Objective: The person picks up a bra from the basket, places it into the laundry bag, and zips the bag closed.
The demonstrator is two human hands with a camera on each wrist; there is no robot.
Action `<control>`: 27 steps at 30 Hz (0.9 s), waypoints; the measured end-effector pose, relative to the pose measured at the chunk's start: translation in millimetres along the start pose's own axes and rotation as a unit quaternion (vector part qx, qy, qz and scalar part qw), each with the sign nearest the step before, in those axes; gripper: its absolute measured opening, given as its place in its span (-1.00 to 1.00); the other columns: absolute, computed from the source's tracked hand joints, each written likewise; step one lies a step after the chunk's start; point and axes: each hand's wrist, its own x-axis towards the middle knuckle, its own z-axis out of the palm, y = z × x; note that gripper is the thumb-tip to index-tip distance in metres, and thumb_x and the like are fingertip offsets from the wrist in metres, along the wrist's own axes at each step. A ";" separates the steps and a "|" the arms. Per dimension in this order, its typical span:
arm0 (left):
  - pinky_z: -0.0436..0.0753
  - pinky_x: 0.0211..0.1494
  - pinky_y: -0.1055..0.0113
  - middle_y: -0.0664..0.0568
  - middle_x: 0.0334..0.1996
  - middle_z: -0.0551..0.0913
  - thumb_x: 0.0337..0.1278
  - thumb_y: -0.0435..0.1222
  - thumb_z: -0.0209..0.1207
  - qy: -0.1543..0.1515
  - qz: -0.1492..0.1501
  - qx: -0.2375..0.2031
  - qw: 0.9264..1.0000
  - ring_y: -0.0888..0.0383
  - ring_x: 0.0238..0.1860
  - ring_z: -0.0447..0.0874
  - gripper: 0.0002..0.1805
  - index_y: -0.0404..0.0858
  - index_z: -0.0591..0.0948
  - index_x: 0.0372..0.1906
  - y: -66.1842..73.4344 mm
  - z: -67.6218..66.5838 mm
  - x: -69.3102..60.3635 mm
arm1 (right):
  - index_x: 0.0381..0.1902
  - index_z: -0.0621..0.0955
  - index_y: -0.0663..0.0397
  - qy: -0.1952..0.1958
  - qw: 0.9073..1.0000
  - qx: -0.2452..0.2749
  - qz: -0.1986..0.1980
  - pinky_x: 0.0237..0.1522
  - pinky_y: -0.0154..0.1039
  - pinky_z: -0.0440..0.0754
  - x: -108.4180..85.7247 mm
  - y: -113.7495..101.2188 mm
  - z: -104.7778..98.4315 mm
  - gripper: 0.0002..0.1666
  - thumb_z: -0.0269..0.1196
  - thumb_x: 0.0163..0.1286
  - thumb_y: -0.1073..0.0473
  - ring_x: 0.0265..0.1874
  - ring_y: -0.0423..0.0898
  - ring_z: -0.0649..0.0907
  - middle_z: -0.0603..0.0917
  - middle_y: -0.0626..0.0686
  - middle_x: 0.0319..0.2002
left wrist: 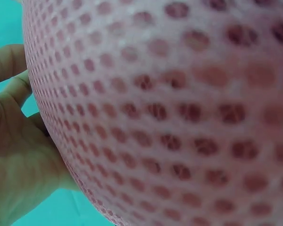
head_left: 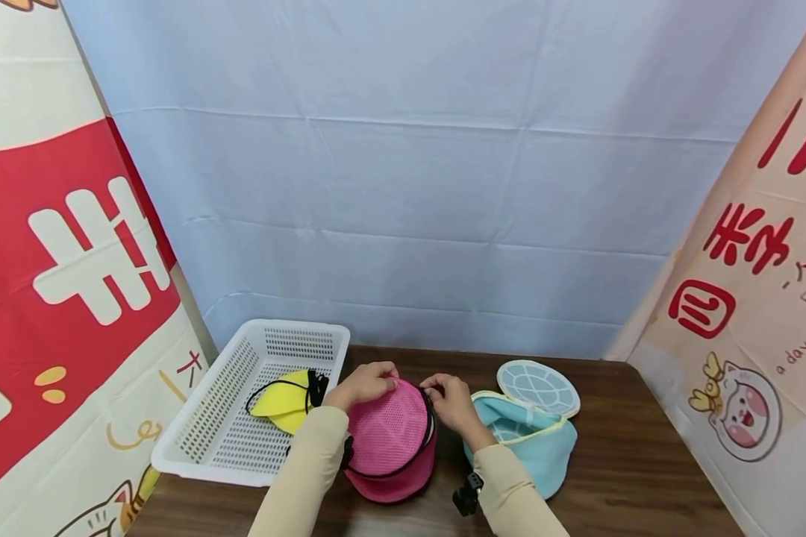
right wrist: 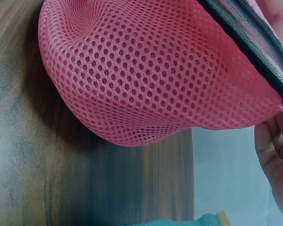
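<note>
In the head view, a pink bag (head_left: pixel 388 436) stands on the brown table (head_left: pixel 634 462), in the middle, with its round lid facing up. The left hand (head_left: pixel 371 384) is at the far left part of the lid's edge and pinches it. The right hand (head_left: pixel 448 400) is at the far right part of the rim, by the black zip (head_left: pixel 432 431), and its bent fingers pinch the edge there. A white basket (head_left: pixel 204 471) sits to the left, full of little holes. Inside it lies a yellow thing (head_left: pixel 277 405) with black string. To the right, just beside the right hand, is a blue bag (head_left: pixel 549 456) with a yellow edge. Its mouth is open, and its round lid leans back behind it. A plain blue cloth (head_left: pixel 410 194) hangs at the back, and cloths with pictures and big red shapes hang on both sides. In the left wrist view, the pink bag is very close and fills most of the space, with lots of dots for holes. The left hand is at the side, and its fingertips go behind the bag's edge. In the right wrist view, the pink bag bulges out over the table. The right hand's curled fingers touch the bag near the end of the zip. A bit of the blue bag peeks in at the bottom.
</note>
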 end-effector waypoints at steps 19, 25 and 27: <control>0.42 -0.28 0.21 0.09 -0.42 0.53 0.09 -0.22 0.10 0.078 -0.072 -0.035 0.994 0.13 -0.39 0.43 -0.92 -0.12 0.56 -0.41 -2.2 -1.1 -8.8 | -0.40 0.57 0.09 0.039 0.998 -0.028 -0.046 -0.45 -0.26 0.48 -8.4 1.2 -1.5 -0.82 0.17 0.22 0.47 -0.51 -0.18 0.52 0.51 -0.05 -0.43; 0.43 -0.27 0.20 0.07 -0.39 0.55 0.09 -0.22 0.08 0.127 -0.109 -0.054 0.984 0.12 -0.39 0.45 -0.90 -0.13 0.55 -0.41 -7.1 2.3 -11.2 | -0.40 0.57 0.12 0.037 0.999 -0.012 -0.032 -0.47 -0.30 0.48 -10.7 0.6 -2.8 -0.86 0.18 0.24 0.45 -0.53 -0.20 0.52 0.49 -0.06 -0.45; 0.43 -0.27 0.20 0.07 -0.40 0.55 0.09 -0.22 0.07 0.146 -0.124 -0.062 0.980 0.12 -0.39 0.45 -0.90 -0.14 0.55 -0.42 -7.5 3.7 -12.3 | -0.39 0.57 0.13 0.036 0.999 -0.006 -0.029 -0.48 -0.30 0.49 -11.7 0.3 -3.3 -0.86 0.18 0.24 0.45 -0.53 -0.19 0.52 0.49 -0.06 -0.46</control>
